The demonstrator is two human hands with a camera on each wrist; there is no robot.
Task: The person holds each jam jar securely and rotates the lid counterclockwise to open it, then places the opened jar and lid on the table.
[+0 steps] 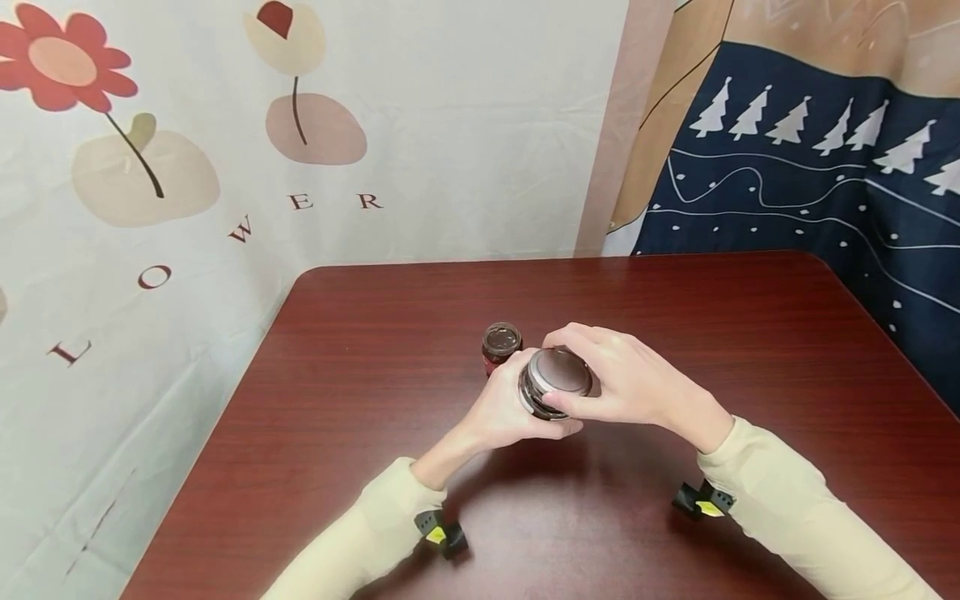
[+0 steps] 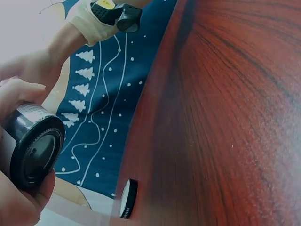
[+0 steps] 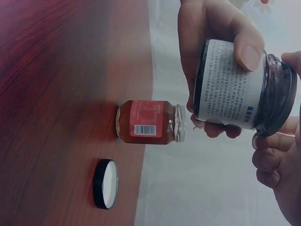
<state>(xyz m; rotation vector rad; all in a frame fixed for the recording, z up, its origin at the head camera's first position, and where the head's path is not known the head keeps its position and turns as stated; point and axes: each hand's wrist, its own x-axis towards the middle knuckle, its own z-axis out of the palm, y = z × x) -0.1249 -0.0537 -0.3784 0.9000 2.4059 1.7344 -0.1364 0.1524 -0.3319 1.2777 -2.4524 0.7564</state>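
In the head view my left hand (image 1: 501,412) grips a glass jar (image 3: 229,84) with a white printed label around its body. My right hand (image 1: 637,383) holds the dark round lid (image 1: 560,371) at the jar's mouth, thumb on the near side and fingers on the far side. The left wrist view shows the dark base (image 2: 40,157) of this jar, raised off the table. Behind the left hand stands a second jar (image 1: 502,339) with a red label; its top has no lid. A loose black lid (image 3: 106,183) with a white inside stands on its edge or lies beside it, hard to tell which.
Both hands work above a dark reddish wooden table (image 1: 360,358). A pale cloth (image 1: 480,125) with printed flowers hangs behind it, and a navy cloth (image 1: 795,183) with white trees hangs at the right. Each forearm bears a small black wrist camera (image 1: 703,500).
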